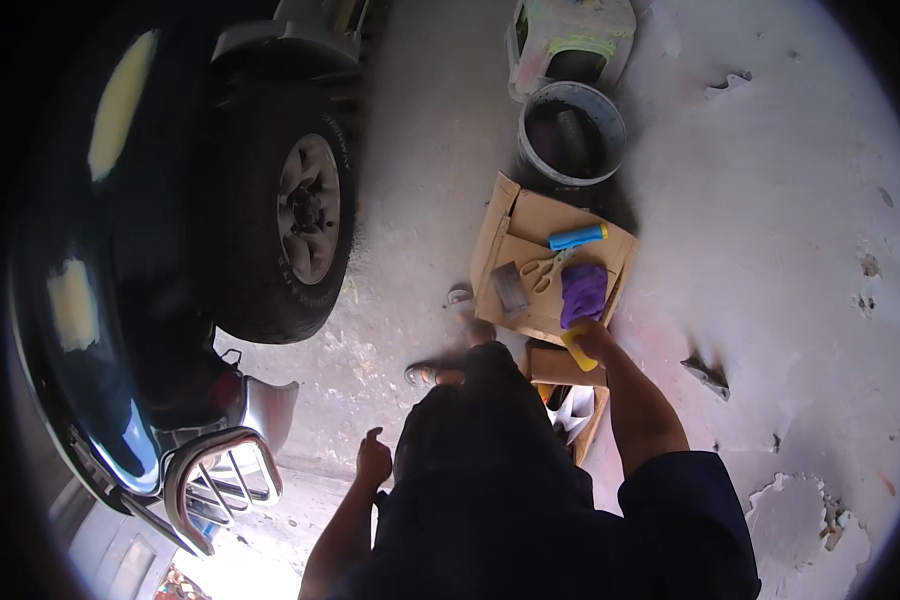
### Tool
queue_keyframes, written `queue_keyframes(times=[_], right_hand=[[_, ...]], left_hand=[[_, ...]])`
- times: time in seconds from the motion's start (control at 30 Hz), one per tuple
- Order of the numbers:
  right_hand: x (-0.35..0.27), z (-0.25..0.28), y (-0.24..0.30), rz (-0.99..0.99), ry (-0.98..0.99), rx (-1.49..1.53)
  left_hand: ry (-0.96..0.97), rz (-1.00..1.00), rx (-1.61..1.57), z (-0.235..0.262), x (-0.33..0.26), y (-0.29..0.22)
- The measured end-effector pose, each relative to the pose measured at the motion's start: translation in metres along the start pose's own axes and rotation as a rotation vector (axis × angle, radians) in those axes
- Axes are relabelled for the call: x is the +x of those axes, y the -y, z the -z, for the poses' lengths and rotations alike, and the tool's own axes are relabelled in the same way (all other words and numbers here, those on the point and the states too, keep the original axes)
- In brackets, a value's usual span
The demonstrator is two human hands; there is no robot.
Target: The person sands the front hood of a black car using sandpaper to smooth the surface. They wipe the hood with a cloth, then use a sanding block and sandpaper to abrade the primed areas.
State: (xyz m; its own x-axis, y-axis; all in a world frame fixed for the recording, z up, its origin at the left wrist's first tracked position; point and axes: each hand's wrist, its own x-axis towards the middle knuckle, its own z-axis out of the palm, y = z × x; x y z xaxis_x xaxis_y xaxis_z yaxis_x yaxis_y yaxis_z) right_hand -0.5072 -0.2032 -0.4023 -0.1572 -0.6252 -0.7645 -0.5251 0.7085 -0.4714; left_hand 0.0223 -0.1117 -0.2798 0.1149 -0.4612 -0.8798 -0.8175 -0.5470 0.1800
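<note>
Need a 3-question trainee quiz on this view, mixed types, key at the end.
1. Which hand holds the yellow block?
2. True or false: the scissors lie between the gray pad and the purple cloth.
3. What stands just past the far end of the open cardboard box? A) a ladder B) a bucket C) a toolbox

Key:
1. The right hand.
2. True.
3. B.
</note>
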Motion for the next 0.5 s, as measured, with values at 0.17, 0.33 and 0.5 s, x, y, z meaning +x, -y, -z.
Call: queue_keyframes(times=[0.17, 0.33, 0.5], right_hand=[[0.072, -0.071, -0.004, 0.039, 0.293, -0.410], [0.115, -0.134, 0.011, -0.169, -0.019, -0.346], [0.140, -0.160, 0.051, -0.253, -0.100, -0.546]], left_hand=[[0.324, -0.461, 0.371, -0.121, 0.030, 0.099], [0.409, -0.294, 0.247, -0.144, 0.016, 0.074], [0.373, -0.342, 0.139, -0.155, 0.011, 0.094]])
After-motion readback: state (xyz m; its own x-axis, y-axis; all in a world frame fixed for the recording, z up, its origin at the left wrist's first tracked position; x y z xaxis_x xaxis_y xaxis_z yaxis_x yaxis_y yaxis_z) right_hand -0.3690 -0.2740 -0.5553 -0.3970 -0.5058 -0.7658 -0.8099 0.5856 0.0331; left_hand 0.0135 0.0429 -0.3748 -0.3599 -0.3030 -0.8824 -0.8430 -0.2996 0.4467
